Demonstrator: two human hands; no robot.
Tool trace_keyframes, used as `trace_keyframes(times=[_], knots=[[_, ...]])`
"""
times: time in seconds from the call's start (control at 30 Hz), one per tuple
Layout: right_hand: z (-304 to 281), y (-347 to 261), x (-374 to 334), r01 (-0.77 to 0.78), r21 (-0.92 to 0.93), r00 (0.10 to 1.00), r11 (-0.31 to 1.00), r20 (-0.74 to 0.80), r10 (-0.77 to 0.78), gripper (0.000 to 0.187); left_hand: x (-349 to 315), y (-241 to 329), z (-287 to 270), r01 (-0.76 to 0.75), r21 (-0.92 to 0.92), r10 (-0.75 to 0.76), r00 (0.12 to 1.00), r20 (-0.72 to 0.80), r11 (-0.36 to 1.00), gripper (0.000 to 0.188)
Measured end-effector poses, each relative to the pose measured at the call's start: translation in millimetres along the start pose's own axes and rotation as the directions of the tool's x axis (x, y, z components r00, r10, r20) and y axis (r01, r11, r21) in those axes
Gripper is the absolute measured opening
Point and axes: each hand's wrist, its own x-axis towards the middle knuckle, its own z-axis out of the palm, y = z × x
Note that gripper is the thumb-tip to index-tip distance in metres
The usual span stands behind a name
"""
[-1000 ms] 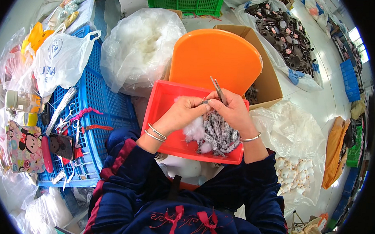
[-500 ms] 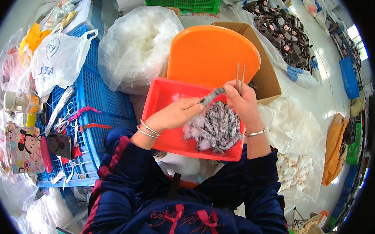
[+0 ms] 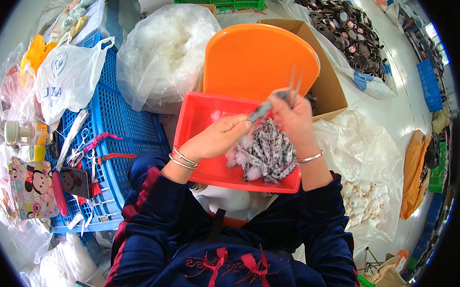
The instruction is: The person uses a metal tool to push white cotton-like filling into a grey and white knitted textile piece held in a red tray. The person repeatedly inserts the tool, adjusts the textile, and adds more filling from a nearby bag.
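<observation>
Between my hands stretches a narrow grey plush piece [image 3: 260,112], above a red tray [image 3: 189,121]. My left hand [image 3: 215,138] pinches its lower end between thumb and fingers. The closed fingers of my right hand [image 3: 298,120], somewhat blurred, are at its upper end. That same hand holds metal tweezers [image 3: 295,80], their prongs pointing up and away from me. Beneath my hands, a heap of similar grey plush pieces [image 3: 272,155] lies in the tray. Pale pinkish tufts of stuffing [image 3: 240,153] lie along the heap's left side.
Beyond the tray is an orange stool seat [image 3: 260,59], beside a cardboard box [image 3: 332,99]. A clear bag of white stuffing [image 3: 167,57] stands left of it. Blue crates [image 3: 130,117] at left carry scissors and bags. Bags of dark plush parts [image 3: 345,38] and white pieces [image 3: 365,202] are at right.
My right hand has shifted slightly left and up, with the tweezers moving along. The plush piece now slants more steeply between my hands. My left hand keeps nearly the same place.
</observation>
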Motion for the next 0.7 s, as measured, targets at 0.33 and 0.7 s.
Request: trace_keyframes(times=[0.33, 0.7], knots=[[-23, -7, 1, 0.052, 0.066, 0.995, 0.996, -0.084, -0.046, 0.013, -1, 6, 0, 0.108, 0.213, -0.14, 0.98, 0.14, 0.971, 0.037], [-10, -2, 0, 0.029, 0.103, 0.998, 0.994, -0.067, -0.022, 0.012, 11, -10, 3, -0.105, -0.371, -0.013, 0.953, -0.303, 0.923, 0.013]])
